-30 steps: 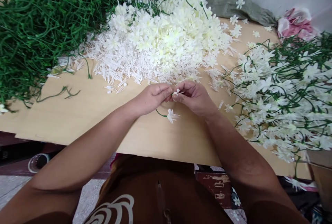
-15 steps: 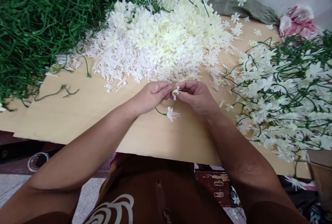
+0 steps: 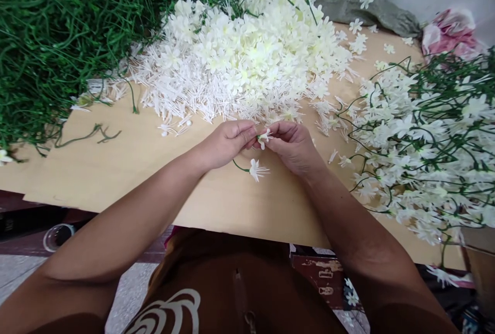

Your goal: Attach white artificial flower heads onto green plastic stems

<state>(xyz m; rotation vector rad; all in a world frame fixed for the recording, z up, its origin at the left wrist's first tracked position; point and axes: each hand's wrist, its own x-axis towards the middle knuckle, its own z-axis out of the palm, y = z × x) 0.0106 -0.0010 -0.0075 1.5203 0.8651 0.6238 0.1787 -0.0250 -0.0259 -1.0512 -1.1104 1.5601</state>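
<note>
Left hand (image 3: 226, 144): fingers closed round a green stem (image 3: 241, 168). Right hand (image 3: 294, 144): fingertips pinch a white flower (image 3: 263, 139), between both hands. Below: second flower (image 3: 256, 170). Beyond, on the surface (image 3: 232, 205): blossom heap (image 3: 255, 55); left, stem pile (image 3: 77, 35); right, stemmed flowers (image 3: 421, 143).

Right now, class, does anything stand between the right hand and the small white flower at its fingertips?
Nothing visible does. The right hand has its fingers right at the small white flower. A second white flower shows below both hands, out of that gap.
</note>
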